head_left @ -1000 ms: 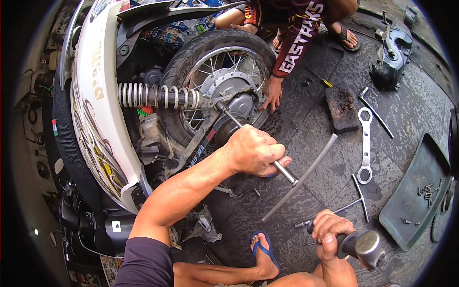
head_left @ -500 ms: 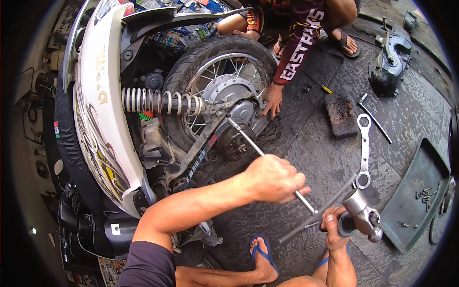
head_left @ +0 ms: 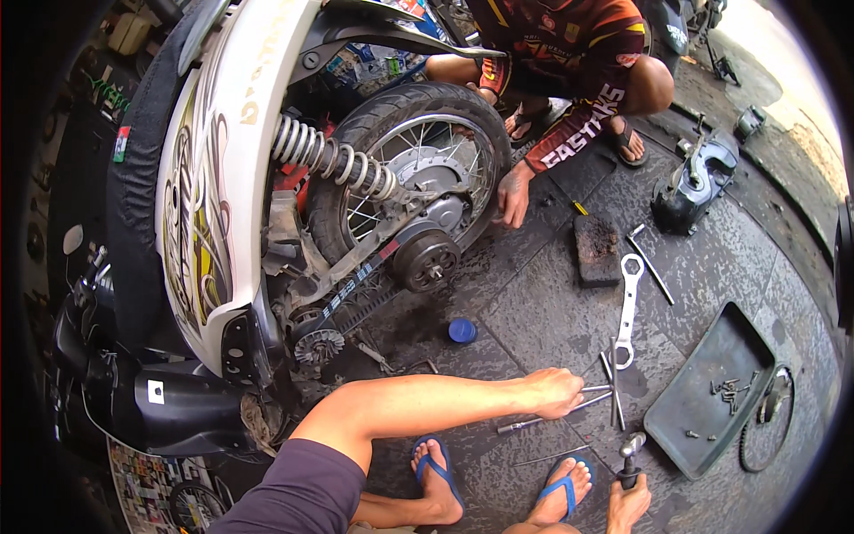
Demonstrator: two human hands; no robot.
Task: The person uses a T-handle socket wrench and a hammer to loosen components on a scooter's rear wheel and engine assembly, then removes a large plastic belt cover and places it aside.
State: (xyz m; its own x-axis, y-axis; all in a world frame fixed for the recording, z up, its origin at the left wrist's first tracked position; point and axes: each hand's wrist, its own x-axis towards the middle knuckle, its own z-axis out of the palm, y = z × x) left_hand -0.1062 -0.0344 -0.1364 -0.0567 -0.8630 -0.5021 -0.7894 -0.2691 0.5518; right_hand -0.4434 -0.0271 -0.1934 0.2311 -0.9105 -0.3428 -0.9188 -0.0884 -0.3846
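My left hand (head_left: 556, 393) is closed around the shaft of a metal T-handle wrench (head_left: 598, 388), held low over the floor by my feet. Beside it lies a second long socket tool (head_left: 518, 426), partly behind my fingers. My right hand (head_left: 628, 505), at the lower right, grips a ball-peen hammer (head_left: 629, 472) by its dark handle. Farther off, the round dark clutch pulley (head_left: 427, 260) sits beside the scooter's rear wheel (head_left: 405, 133), with a drive belt (head_left: 356, 278) running to the finned pulley (head_left: 319, 345). Neither hand touches the scooter.
A co-worker crouches beyond the wheel, one hand (head_left: 513, 198) beside the tyre. On the floor are a double-ended ring spanner (head_left: 628, 303), a dark sponge-like block (head_left: 596, 252), an L-shaped wrench (head_left: 654, 267), a blue cap (head_left: 463, 331), a tray (head_left: 663, 418) with bolts, and a black cover (head_left: 696, 182).
My left hand has drawn the T-handle wrench back from the clutch pulley toward my feet. My right hand has lowered the hammer. The view has shifted, and the co-worker's hand is off the wheel.
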